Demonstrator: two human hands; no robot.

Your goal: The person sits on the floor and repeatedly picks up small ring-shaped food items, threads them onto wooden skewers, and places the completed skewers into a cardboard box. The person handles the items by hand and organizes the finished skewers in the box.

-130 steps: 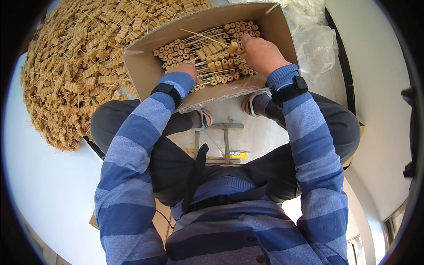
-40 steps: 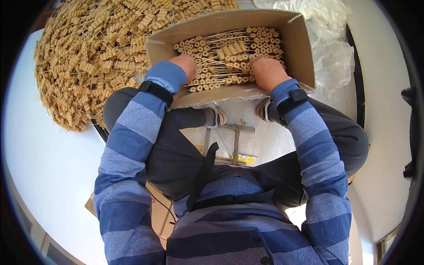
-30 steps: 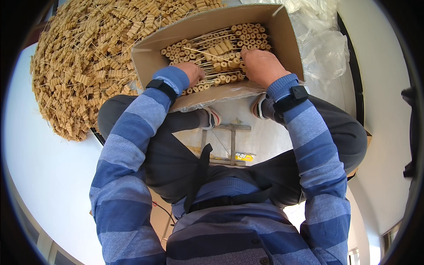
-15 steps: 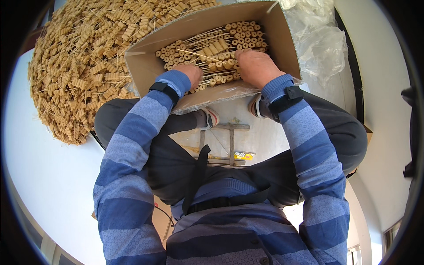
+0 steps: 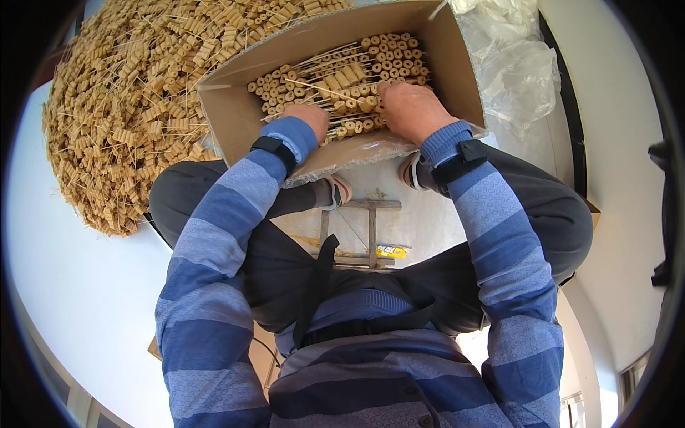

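A brown cardboard box (image 5: pixel 235 121) rests on my knees, tilted toward me. Inside lie rows of small tan cylinders with thin wire leads (image 5: pixel 342 68). My left hand (image 5: pixel 308 121) is pressed on the cylinders at the near left of the box. At the near right, my right hand (image 5: pixel 407 107) lies palm down over the cylinders, fingers spread across the wires. Neither hand visibly grips a piece; the fingertips are hidden among the parts. Both wrists wear dark bands over blue striped sleeves.
A big heap of the same tan wired cylinders (image 5: pixel 128 107) covers the white surface at the left and behind the box. Crumpled clear plastic (image 5: pixel 514 64) lies at the right. A low wooden stool frame (image 5: pixel 360 232) shows between my legs.
The box has shifted a little with my head's sway. My right hand has slid leftward over the cylinders; my left hand stays at the near left of the box.
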